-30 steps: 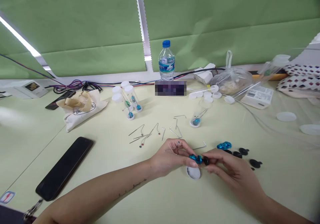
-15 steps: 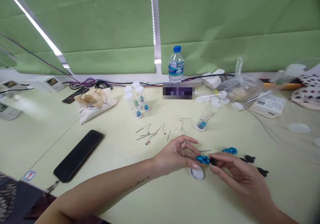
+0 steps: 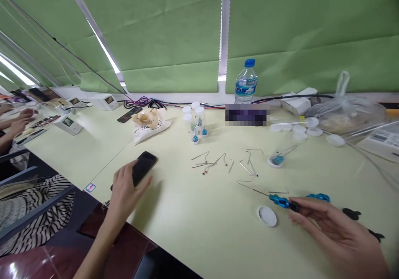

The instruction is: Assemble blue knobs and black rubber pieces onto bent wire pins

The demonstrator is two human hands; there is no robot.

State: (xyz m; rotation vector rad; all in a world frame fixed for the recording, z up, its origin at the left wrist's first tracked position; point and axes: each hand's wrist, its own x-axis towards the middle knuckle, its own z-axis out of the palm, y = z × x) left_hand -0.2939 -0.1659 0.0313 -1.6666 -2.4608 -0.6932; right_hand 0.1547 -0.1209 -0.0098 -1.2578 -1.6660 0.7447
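My right hand (image 3: 336, 229) pinches the black end of a small blue piece (image 3: 279, 201), and a thin bent metal rod (image 3: 260, 192) sticks out of its far end toward the left. Just below it lies a white round cap (image 3: 267, 216). Another blue piece (image 3: 318, 197) rests behind the fingers, and black parts (image 3: 351, 213) lie to the right. My left hand (image 3: 126, 192) is over the black phone (image 3: 145, 165), thumb and fingers apart; whether the fingers touch it I cannot tell.
Several bent metal rods (image 3: 204, 165) are strewn mid-table. Behind them stand clear tubes (image 3: 195, 123) with white caps. A water bottle (image 3: 246, 84), a cloth pouch (image 3: 151, 125) and a plastic bag (image 3: 343, 113) line the back. Another person's hands (image 3: 23, 119) are at far left.
My left hand has left the blue piece and moved left to the phone. My right hand still holds the piece. The view has turned left.
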